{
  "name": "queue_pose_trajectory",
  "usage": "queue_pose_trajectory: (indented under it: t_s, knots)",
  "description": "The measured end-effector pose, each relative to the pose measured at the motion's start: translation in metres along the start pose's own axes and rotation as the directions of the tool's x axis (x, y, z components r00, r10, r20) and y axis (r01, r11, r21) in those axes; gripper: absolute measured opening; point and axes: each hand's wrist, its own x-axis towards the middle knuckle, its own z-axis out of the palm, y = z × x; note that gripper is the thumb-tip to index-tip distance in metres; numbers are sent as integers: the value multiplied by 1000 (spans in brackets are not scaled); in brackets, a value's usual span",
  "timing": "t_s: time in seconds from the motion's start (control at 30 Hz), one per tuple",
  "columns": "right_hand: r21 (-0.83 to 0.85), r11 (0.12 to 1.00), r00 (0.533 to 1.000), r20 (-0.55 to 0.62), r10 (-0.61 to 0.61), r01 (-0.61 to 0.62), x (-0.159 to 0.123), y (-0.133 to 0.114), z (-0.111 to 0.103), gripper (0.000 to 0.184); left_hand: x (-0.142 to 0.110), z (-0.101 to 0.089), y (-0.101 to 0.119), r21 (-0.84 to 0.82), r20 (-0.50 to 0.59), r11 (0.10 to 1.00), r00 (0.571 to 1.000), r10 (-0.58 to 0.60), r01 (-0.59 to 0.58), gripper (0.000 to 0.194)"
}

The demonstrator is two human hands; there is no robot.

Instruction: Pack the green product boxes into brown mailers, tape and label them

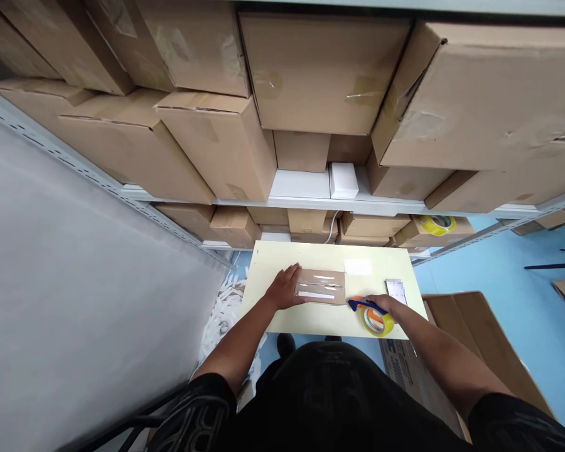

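Note:
A small flat brown cardboard parcel [321,286] with white strips on its top lies on a pale yellow table [287,317]. My left hand [285,287] rests flat on the parcel's left end, fingers spread. At the parcel's right end, my right hand [385,304] grips a tape dispenser [374,316] with a blue handle and a yellow tape roll.
A phone [395,290] and a white slip [358,267] lie on the table's far right. Shelves behind hold stacked cardboard boxes [320,75]; a second tape roll [437,223] sits on one. Flattened cardboard [475,333] leans at the right. White paper scraps [223,314] litter the blue floor.

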Motion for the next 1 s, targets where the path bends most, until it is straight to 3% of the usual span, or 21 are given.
queue_pose_trajectory:
  t_s: [0.13, 0.2, 0.27, 0.33, 0.4, 0.5, 0.6, 0.67, 0.73, 0.8, 0.9, 1.0]
  knots:
    - [17, 999, 995, -89, 34, -33, -19, 13, 19, 63, -4, 5, -1, -31, -43, 999, 999, 10, -12, 112]
    - [-63, 998, 978, -205, -19, 7, -25, 14, 29, 61, -8, 12, -1, -86, -128, 996, 991, -30, 19, 111]
    - [-230, 972, 943, -308, -128, 57, -24, 11, 40, 55, -13, 21, 0, -200, -225, 974, 963, -151, 106, 109]
    - [-412, 908, 902, -358, -241, 79, -18, 8, 51, 53, -19, 31, 1, -392, -234, 894, 917, -324, 216, 102]
    - [-490, 868, 899, -343, -275, 79, -8, 5, 60, 51, -25, 39, 3, -600, -138, 748, 884, -447, 285, 90]
    - [-465, 882, 904, -339, -259, 78, 2, 6, 70, 43, -36, 46, 5, -787, -29, 560, 892, -452, 258, 77]
    - [-395, 900, 820, -445, -361, 183, 1, 12, 79, 48, -44, 51, 3, -846, 0, 492, 923, -385, 205, 83]
    - [-341, 863, 730, -466, -500, 373, -3, 15, 86, 62, -47, 56, -1, -852, 25, 477, 927, -374, 215, 92]
    - [-232, 795, 675, -428, -601, 561, -6, 14, 96, 74, -48, 62, -3, -850, 31, 475, 922, -385, 227, 98]
    - [-42, 757, 696, -365, -619, 652, -6, 8, 106, 80, -48, 66, -3, -853, 29, 470, 919, -394, 228, 99]
    - [271, 734, 781, -272, -562, 622, -7, -8, 115, 75, -48, 67, 3, -853, 15, 473, 918, -397, 219, 98]
    - [381, 714, 809, -268, -523, 587, -14, -22, 109, 65, -52, 56, 13, -807, -28, 547, 911, -411, 222, 87]
